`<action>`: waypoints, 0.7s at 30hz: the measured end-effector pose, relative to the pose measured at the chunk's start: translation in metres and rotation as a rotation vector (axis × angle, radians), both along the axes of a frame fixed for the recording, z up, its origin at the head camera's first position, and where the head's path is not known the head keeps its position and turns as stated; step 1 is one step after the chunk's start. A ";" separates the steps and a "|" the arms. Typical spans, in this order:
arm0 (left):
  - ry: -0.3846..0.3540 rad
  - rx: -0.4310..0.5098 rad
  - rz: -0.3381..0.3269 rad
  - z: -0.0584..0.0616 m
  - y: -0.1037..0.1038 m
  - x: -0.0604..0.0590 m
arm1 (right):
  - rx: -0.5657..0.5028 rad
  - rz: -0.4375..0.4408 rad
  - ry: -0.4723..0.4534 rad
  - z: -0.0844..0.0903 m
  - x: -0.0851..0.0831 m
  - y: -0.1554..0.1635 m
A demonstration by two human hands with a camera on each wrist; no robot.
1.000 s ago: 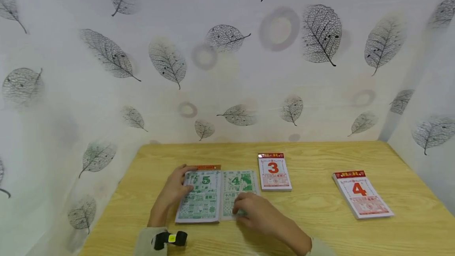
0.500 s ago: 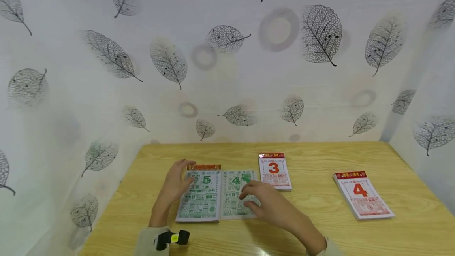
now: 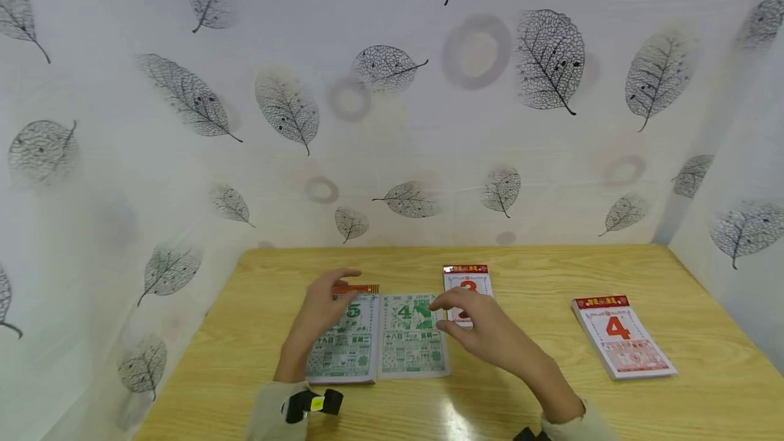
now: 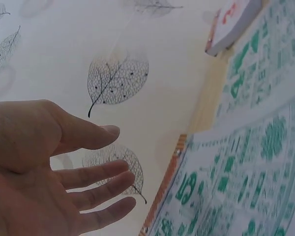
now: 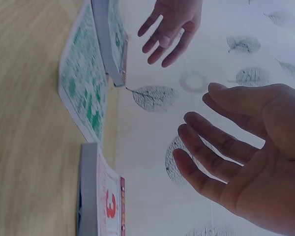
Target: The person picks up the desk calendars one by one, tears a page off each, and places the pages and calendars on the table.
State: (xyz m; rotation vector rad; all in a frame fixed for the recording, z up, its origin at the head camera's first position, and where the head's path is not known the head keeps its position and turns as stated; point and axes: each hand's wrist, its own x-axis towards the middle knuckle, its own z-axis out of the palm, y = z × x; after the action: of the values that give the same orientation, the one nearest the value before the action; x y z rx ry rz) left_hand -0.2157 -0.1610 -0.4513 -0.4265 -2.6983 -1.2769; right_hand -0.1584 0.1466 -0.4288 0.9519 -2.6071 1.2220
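Note:
A green-printed calendar pad (image 3: 343, 349) showing "5" lies on the wooden table (image 3: 527, 386), with a loose green page (image 3: 413, 339) showing "4" flat beside it on the right. My left hand (image 3: 324, 305) hovers above the pad's top left part, fingers relaxed and spread, holding nothing; the left wrist view shows this left hand (image 4: 54, 167) lifted off the pad (image 4: 236, 191). My right hand (image 3: 480, 329) hangs open above the loose page's right edge, partly hiding a red "3" calendar pad (image 3: 468, 278). The right wrist view shows the right hand (image 5: 246, 147) empty.
A second red calendar pad (image 3: 621, 335) showing "4" lies at the right of the table. Leaf-patterned walls (image 3: 392, 121) close in the back and both sides. Bare wood lies between the two red pads and along the front edge.
Both hands have lifted off the green pad and loose page. The right hand rose and moved right toward the "3" pad; the left hand rose slightly toward the pad's top.

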 end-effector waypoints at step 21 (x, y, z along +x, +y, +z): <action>-0.035 0.255 -0.211 -0.003 0.060 -0.005 | -0.095 -0.257 0.078 -0.003 -0.018 0.052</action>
State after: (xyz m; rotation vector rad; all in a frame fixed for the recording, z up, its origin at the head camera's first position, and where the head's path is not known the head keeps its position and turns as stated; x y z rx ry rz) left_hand -0.2204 -0.1006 -0.4544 -0.6758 -2.5233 -1.6721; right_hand -0.1767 0.1982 -0.4322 0.6120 -2.4903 1.2031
